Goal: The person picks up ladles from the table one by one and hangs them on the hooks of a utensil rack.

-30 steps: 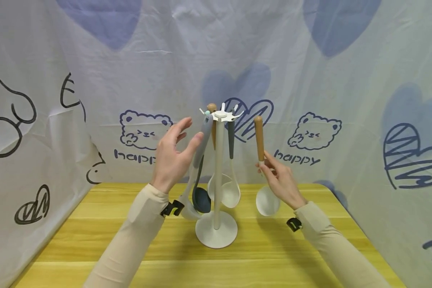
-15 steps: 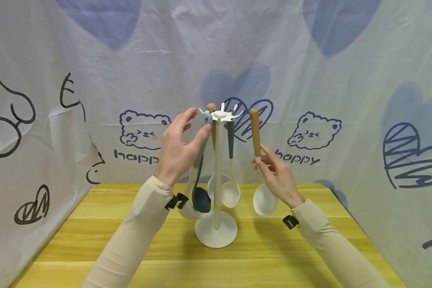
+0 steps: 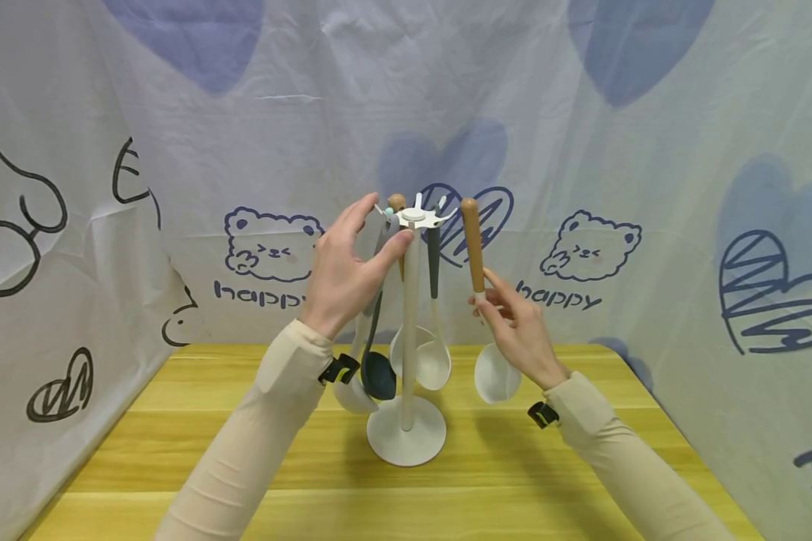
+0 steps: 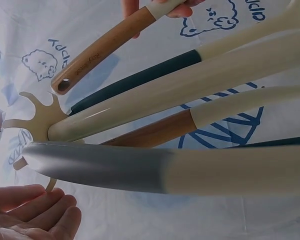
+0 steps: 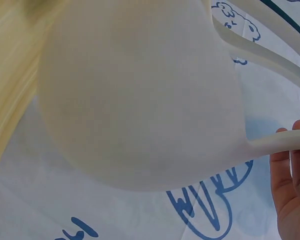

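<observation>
In the head view, my right hand [image 3: 522, 334] pinches a white ladle [image 3: 497, 373] at its neck, just below the wooden handle. The ladle hangs upright, bowl down, right of a white utensil rack [image 3: 409, 323]. Its handle's end, with a hanging hole, comes close to the rack's hooks in the left wrist view. My left hand [image 3: 348, 274] stands at the rack's top left, thumb and fingers spread around a hanging utensil's grey handle [image 4: 100, 167]. Its fingertips are right at one hook. The ladle's bowl [image 5: 140, 95] fills much of the right wrist view.
Several utensils hang from the rack, among them a dark ladle [image 3: 379, 376], a white one [image 3: 433, 366] with a dark handle, and one with a wooden handle [image 4: 155, 130]. The rack's round base [image 3: 406, 443] stands on a yellow wooden table [image 3: 243, 473]. A printed cloth [image 3: 352, 98] hangs behind.
My right hand has moved left and slightly up, bringing the ladle's handle nearer the rack's hooks. My left hand has moved right and up, closer around the rack's top.
</observation>
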The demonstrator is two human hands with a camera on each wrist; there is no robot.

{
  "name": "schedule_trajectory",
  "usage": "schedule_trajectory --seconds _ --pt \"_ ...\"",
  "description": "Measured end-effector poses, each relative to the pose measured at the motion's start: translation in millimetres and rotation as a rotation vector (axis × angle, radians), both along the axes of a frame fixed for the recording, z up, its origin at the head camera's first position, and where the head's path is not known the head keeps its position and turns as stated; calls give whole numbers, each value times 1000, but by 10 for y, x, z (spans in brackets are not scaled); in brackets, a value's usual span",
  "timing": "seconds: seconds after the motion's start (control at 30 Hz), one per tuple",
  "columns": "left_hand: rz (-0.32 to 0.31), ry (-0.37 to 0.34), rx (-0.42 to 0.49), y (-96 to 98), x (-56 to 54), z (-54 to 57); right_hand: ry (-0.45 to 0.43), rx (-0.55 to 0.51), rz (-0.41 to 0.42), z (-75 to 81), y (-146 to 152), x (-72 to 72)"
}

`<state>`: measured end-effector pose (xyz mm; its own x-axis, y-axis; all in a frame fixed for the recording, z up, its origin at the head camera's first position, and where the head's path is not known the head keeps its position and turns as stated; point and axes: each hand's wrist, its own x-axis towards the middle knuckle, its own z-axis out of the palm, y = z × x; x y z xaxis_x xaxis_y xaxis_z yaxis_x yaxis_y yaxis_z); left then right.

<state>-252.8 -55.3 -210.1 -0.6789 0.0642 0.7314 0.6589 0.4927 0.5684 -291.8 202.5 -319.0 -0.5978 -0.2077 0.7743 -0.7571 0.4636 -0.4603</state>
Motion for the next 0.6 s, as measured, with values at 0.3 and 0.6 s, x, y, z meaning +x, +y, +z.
schedule_trajectory --seconds 0.3,0.6 --pt "-2 -30 -6 50 -47 35 14 4 5 31 -17 7" --pt "-17 -42 14 81 -81 61 18 -3 34 75 -44 27"
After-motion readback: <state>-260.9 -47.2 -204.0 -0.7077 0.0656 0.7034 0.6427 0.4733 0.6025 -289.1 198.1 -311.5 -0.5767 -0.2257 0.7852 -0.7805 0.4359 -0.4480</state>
